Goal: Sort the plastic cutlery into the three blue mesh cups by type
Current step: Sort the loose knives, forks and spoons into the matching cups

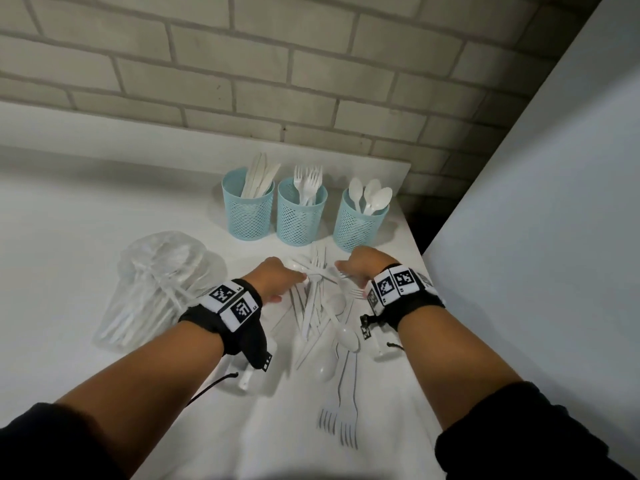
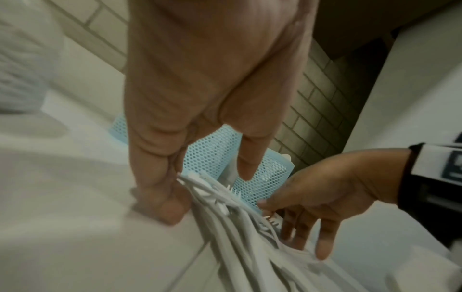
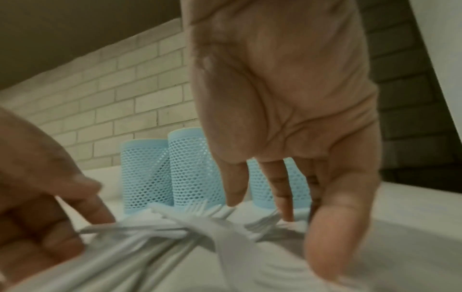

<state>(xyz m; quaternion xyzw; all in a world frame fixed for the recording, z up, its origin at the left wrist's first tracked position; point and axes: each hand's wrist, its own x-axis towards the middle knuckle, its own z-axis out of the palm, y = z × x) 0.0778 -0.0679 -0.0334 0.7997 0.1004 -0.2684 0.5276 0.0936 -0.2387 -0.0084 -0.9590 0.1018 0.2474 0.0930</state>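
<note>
Head view: the loose cutlery pile (image 1: 322,306) is flanked by the left hand (image 1: 277,277), fingers curled against it, and the right hand (image 1: 360,268), fingers spread, probably to gather it near the cups (image 1: 301,216).

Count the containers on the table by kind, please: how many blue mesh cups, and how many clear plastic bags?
blue mesh cups: 3
clear plastic bag: 1
Total: 4

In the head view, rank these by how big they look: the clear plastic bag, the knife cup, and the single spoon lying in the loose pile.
1. clear plastic bag: largest.
2. knife cup: clearly smaller; being farther from the camera may shrink it somewhat.
3. single spoon: smallest, thin despite its length.
</note>
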